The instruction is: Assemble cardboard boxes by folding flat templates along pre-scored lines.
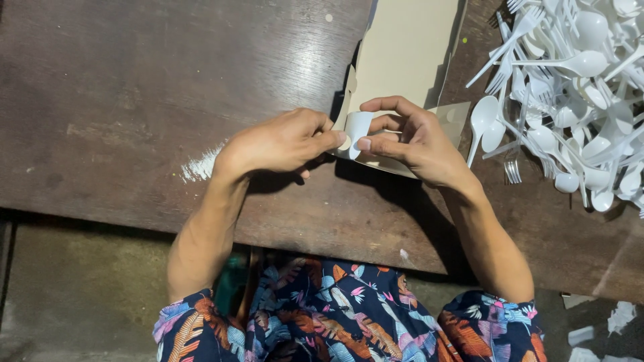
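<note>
Paper strip: a small white curled strip [357,127], pinched between both my hands, just above the near edge of the cardboard box.
Left hand: my left hand [282,142] is closed, thumb and forefinger gripping the left edge of the paper strip; knuckles face up.
Right hand: my right hand [410,139] is closed around the right side of the paper strip, thumb pressing its lower edge, forefinger curled over the top.
Hand spacing: my two thumbs nearly touch at the strip.
Cardboard box: a flat, pale beige cardboard box [406,50] lies open on the bench, running from my hands toward the far edge; its near flap [457,121] sits partly under my right hand.
Bench: dark brown worn wood [134,87], with a pale scuffed patch [200,166] just left of my left wrist.
Cutlery pile: a heap of white plastic spoons and forks [577,94] lies on the bench to the right, apart from my hands.
Nearest cutlery: one white spoon [481,119] lies just beside the box flap; a fork [512,169] lies near my right wrist.
Clothing: dark floral fabric [349,315] covers my lap below the bench edge.
Floor: white scraps [620,316] lie at lower right.
</note>
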